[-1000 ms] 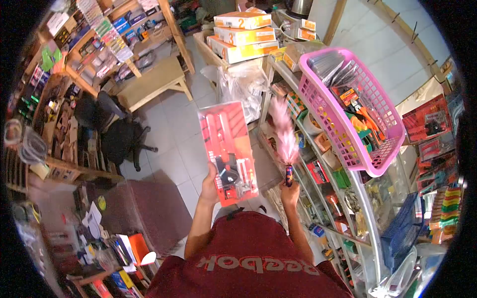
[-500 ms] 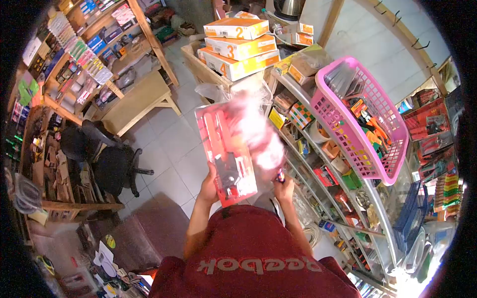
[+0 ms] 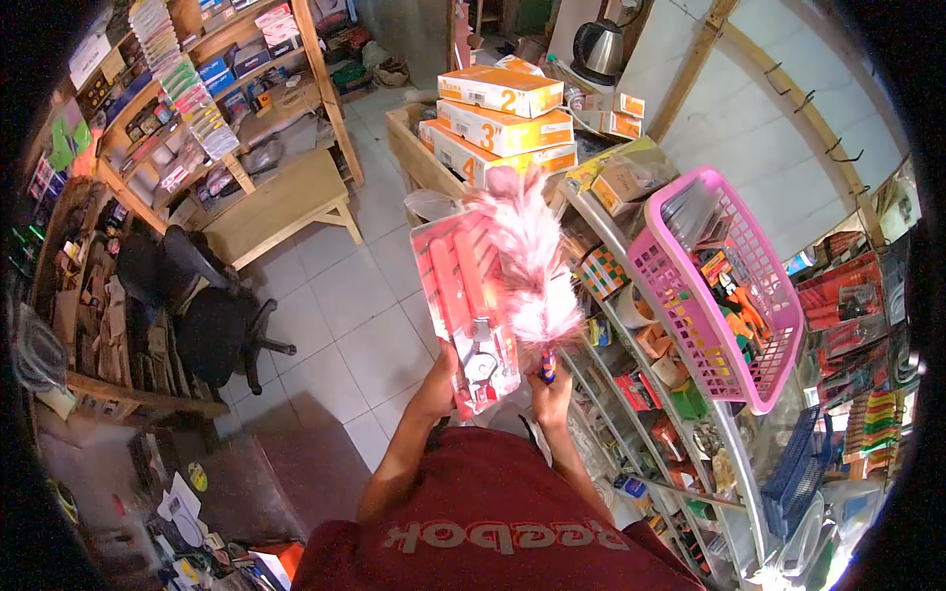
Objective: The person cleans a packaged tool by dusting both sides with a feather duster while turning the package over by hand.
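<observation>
My left hand [image 3: 439,384] grips the lower left edge of a flat red blister pack [image 3: 455,281], held upright before my chest. Under its clear plastic is a grey and black metal part that I cannot identify. In my right hand [image 3: 552,396] is the dark, patterned handle of a fluffy pink-and-white duster [image 3: 537,261], its head pointing up. The fluff lies against or just in front of the pack's right side; whether they touch I cannot tell.
A pink plastic basket [image 3: 658,286] of tools stands on the glass shelf case at right. Orange-and-white boxes [image 3: 503,131] are stacked ahead, with a kettle [image 3: 597,51] behind. A black office chair [image 3: 219,335] and a wooden table [image 3: 281,207] are at left.
The duster's head was smeared by motion and now shows sharply beside the pack. The pack's glare has shifted, and the whole view has moved slightly.
</observation>
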`<state>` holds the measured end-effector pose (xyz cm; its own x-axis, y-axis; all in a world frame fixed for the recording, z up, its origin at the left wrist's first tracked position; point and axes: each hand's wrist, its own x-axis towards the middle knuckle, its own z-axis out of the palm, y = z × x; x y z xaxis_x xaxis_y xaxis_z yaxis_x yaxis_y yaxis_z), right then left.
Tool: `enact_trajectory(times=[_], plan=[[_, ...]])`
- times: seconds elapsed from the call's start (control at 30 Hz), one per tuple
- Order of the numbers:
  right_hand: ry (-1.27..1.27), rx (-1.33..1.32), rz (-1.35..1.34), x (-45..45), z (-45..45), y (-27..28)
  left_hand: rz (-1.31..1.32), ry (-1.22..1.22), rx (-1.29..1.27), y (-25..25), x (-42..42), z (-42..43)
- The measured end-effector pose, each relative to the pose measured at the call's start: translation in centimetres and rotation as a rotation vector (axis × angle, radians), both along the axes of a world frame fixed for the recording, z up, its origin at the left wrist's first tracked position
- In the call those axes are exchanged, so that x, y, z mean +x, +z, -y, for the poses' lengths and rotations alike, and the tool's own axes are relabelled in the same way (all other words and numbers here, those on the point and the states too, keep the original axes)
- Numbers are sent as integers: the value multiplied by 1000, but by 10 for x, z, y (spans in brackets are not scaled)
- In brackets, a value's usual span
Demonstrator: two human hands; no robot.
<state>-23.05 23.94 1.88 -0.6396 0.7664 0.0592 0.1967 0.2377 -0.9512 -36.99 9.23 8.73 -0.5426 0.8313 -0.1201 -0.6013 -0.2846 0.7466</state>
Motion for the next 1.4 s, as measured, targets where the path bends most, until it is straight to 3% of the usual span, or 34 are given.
enact_trajectory(times=[0.2,0.3,0.33,0.47,0.63,0.67,0.77,0.87,0.93,1.0,1.07,1.13,1.2,1.33,1.4], plan=[[222,35,-36,25,-8,35,34,29,16,13,28,-10],[304,-27,-36,56,-15,55,138,-141,371,-5,33,-11],[346,-62,-30,69,-23,58,279,68,194,-1,46,-18],[404,-204,-55,132,-55,56,219,117,333,38,95,-38],[343,-229,93,213,-71,66,109,63,277,28,147,-59],[371,-304,52,224,-72,74,75,65,259,26,158,-58],[459,-186,-33,254,-76,72,13,106,201,36,190,-62],[509,-202,-11,284,-81,36,69,53,239,35,209,-62],[605,-266,-76,289,-84,34,181,-82,391,31,207,-62],[673,-199,140,291,-87,40,30,5,219,47,217,-64],[659,-234,193,289,-83,62,-42,81,120,68,228,-67],[546,-377,35,283,-75,72,-39,151,96,81,235,-67],[403,-370,51,286,-73,58,-6,200,90,88,239,-62],[427,-450,-118,290,-60,58,26,233,207,89,238,-50],[557,-212,-154,291,-59,50,1,154,251,84,233,-44]])
